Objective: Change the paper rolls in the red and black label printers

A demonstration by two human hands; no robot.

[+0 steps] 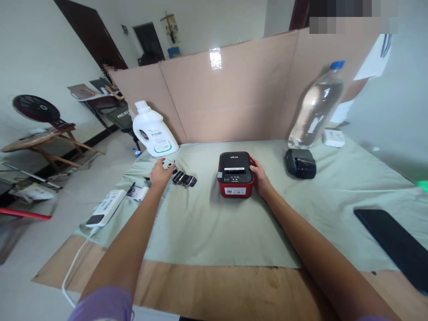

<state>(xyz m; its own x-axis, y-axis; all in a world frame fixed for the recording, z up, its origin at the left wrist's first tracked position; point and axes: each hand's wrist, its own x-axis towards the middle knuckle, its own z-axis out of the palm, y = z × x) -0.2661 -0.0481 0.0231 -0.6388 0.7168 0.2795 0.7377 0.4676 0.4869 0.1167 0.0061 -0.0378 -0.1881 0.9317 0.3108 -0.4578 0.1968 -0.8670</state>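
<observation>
A small red and black label printer [235, 174] stands in the middle of a pale green cloth [207, 223]. My right hand [260, 177] rests against its right side, fingers curled on the casing. My left hand [161, 173] reaches to the left and closes on a small white roll [168, 164]. Several black-wrapped rolls [184, 179] lie in a row just right of that hand. A white detergent jug [152, 130] stands right behind the left hand.
A clear water bottle [316, 109] and a black printer [300, 163] stand at the back right. A white power strip [105, 208] lies at the left edge, a black tablet [394, 243] at the right. A cardboard wall [234, 93] closes the back.
</observation>
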